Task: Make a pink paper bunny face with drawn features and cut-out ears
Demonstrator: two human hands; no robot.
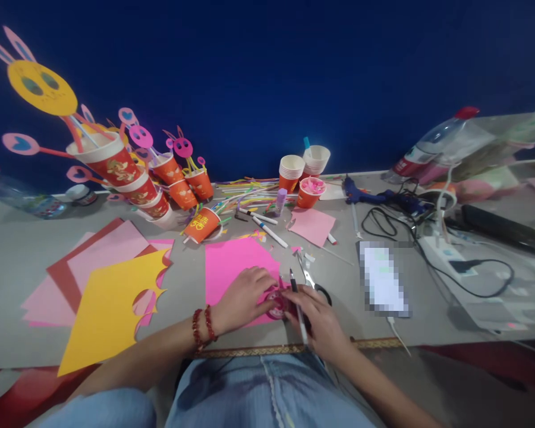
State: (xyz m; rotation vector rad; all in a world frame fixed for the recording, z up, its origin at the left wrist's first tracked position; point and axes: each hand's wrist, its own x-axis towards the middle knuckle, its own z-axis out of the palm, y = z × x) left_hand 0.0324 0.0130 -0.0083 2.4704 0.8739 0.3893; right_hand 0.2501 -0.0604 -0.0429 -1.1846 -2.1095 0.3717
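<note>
My left hand (245,297), with red bead bracelets at the wrist, lies over the lower right of a bright pink sheet of paper (225,261). Its thumb and fingers close round a small round pink-red thing (276,305), whose kind I cannot make out. From the other side the fingertips of my right hand (316,318) touch the same thing. A pen (299,309) is held in my right hand, slanting with its dark tip upward. Scissors (308,278) with black handles lie just beyond that hand, partly hidden by it.
Yellow paper (102,297) with cut-out edges tops several sheets at left. Behind stand decorated paper cups (116,163), stacked cups (290,172), markers (270,232) and a glue stick (280,202). A blue glue gun (368,193), phone (383,278), cables and a power strip (450,261) occupy the right.
</note>
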